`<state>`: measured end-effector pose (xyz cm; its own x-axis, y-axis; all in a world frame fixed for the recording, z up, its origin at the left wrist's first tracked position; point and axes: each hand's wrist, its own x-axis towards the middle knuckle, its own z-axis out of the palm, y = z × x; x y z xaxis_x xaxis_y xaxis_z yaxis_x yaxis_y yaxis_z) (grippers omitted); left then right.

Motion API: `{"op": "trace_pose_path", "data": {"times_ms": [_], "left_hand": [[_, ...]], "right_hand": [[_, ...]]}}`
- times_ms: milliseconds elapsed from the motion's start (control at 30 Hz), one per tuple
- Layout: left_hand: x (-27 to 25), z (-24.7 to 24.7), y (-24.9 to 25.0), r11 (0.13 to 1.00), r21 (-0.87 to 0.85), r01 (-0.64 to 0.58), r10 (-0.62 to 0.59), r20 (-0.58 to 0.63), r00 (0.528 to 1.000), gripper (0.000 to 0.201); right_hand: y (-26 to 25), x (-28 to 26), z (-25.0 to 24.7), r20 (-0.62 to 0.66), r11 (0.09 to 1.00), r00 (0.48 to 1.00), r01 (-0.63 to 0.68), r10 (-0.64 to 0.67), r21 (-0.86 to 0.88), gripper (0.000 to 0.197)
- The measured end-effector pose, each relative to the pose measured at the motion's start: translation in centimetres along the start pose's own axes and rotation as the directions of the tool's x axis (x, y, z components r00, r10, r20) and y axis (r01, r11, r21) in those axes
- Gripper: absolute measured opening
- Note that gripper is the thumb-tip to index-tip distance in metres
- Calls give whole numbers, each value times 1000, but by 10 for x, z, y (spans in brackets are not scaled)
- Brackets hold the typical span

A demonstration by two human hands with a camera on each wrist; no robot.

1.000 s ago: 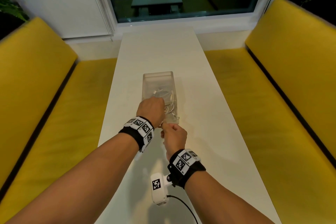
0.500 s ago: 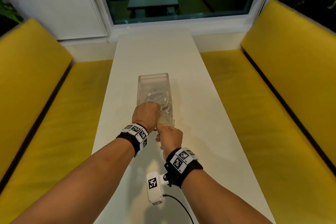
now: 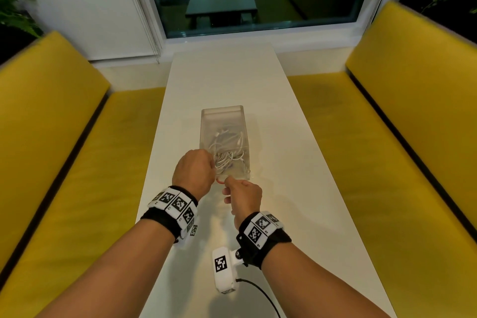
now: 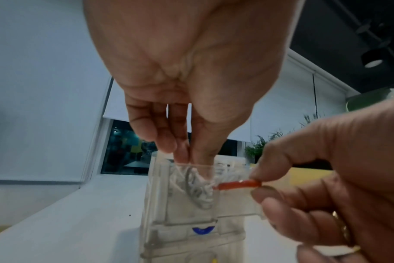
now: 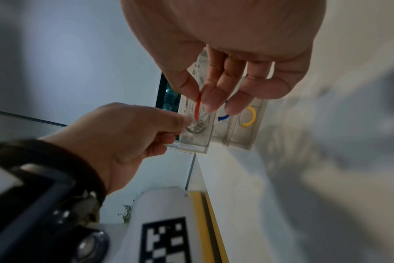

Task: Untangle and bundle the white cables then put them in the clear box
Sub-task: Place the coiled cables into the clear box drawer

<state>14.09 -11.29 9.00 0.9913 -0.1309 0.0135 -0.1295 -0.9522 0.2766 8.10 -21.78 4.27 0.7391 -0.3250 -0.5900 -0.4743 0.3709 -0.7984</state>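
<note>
A clear box (image 3: 224, 113) stands mid-table with loose white cables (image 3: 228, 141) inside. At its near-left corner my left hand (image 3: 210, 166) pinches a coiled bundle of white cable (image 4: 199, 185) just above the near end of the box (image 4: 191, 218). My right hand (image 3: 227, 184) sits just in front of the box. Its thumb and forefinger pinch a red rubber band (image 4: 236, 185), which stretches from my right hand (image 5: 199, 100) to the bundle in my left hand (image 4: 187, 157). The same red band (image 5: 197, 106) shows in the right wrist view.
A blue band (image 5: 223, 117) and a yellow band (image 5: 250, 117) lie at the near end of the box; whether inside or beneath, I cannot tell. The long white table (image 3: 232, 80) runs between two yellow benches (image 3: 77, 162). A black cord (image 3: 260, 294) trails at the near edge.
My left hand has drawn back from over the box to its near-left corner, uncovering more cables. The right hand stays just in front of the box.
</note>
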Motion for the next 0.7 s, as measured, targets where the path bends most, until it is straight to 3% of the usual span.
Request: {"op": "trace_pose_path", "data": {"times_ms": [467,600,700], "left_hand": [[14,12,0,985,166,-56,54,18,998,18],[6,1,-11,998,-56,-39,43,73,996,9],[-23,-7,-24,973,-213,-86,87,-5,996,13]], "right_hand": [[-1,6,0,25,1000,999,25,-25,-19,8],[-5,6,-3,38,999,998,44,-43,-22,6],[-6,7,-7,55,998,996,65,-64,-10,11]]}}
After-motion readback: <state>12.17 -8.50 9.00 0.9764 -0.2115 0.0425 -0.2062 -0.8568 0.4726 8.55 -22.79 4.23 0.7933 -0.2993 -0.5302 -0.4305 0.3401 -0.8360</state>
